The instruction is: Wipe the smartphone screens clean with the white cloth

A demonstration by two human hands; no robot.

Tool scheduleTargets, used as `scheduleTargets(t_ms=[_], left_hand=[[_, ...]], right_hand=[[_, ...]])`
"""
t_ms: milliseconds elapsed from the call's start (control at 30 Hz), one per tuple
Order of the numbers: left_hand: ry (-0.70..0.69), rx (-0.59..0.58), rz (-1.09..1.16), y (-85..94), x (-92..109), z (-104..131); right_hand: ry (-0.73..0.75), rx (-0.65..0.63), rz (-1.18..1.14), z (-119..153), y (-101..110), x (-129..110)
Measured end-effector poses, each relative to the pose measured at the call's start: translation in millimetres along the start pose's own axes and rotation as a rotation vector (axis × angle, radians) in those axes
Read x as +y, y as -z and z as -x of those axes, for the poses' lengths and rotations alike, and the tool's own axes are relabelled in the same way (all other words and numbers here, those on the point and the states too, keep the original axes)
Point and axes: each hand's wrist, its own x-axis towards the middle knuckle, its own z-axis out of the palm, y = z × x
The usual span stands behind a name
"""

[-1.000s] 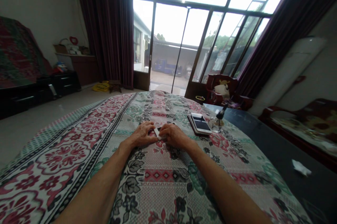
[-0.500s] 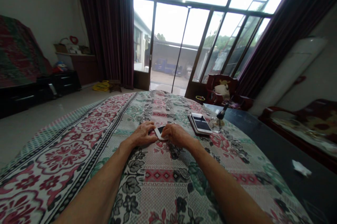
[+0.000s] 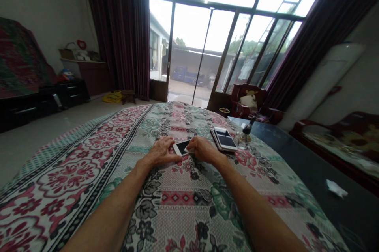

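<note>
A white phone with a dark screen [image 3: 182, 147] lies on the patterned tablecloth [image 3: 183, 177]. My left hand [image 3: 162, 151] grips its left end, with the thumb along the near edge and the fingers at the far corner. My right hand [image 3: 203, 149] is closed over the right part of the screen, pinching something small and white [image 3: 189, 148], perhaps a cloth or tissue. To the right of that hand lies a larger white device with a dark screen [image 3: 225, 138], on top of another flat item.
A clear glass object with a dark top [image 3: 246, 130] stands right of the devices. Crumpled white paper [image 3: 336, 188] lies on the dark surface at the right. Beyond the table are a wooden chair [image 3: 248, 100] and glass doors [image 3: 195, 55].
My right hand has moved slightly right across the phone, uncovering more of the screen and the small white thing in its fingers. My left thumb reaches further along the near edge.
</note>
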Motion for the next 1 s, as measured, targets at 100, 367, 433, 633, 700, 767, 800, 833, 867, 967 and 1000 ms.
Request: scheduleTargets(t_ms=[100, 367, 433, 633, 700, 767, 800, 833, 867, 967, 1000], left_hand=[[-0.023, 0.014, -0.033, -2.8, 0, 0], [-0.023, 0.016, -0.077, 1.0, 5, 0], [-0.012, 0.016, -0.077, 1.9, 6, 0], [0.008, 0.004, -0.057, 2.1, 6, -1], [0.007, 0.005, -0.052, 0.7, 4, -1], [0.001, 0.012, -0.044, -1.3, 2, -1], [-0.002, 0.018, -0.039, -2.2, 2, -1], [-0.002, 0.025, -0.034, -2.9, 1, -1], [-0.002, 0.031, -0.032, -3.3, 1, -1], [-0.003, 0.034, -0.032, -2.1, 2, 0], [-0.002, 0.031, -0.032, -1.1, 3, 0]], right_hand=[[0.118, 0.003, -0.023, -2, -5, -13], [-0.158, 0.057, 0.033, 0, -4, 6], [-0.278, 0.050, 0.066, 2, 0, 14], [-0.377, 0.065, 0.173, 4, -5, 3], [-0.277, 0.088, 0.184, 2, -12, -10], [-0.171, 0.090, 0.172, 0, -19, -25], [-0.128, 0.085, 0.161, -2, -22, -30], [-0.094, 0.081, 0.150, -3, -24, -34], [-0.070, 0.081, 0.139, -4, -26, -36], [-0.078, 0.100, 0.125, -7, -26, -29], [-0.107, 0.111, 0.129, -7, -26, -23]])
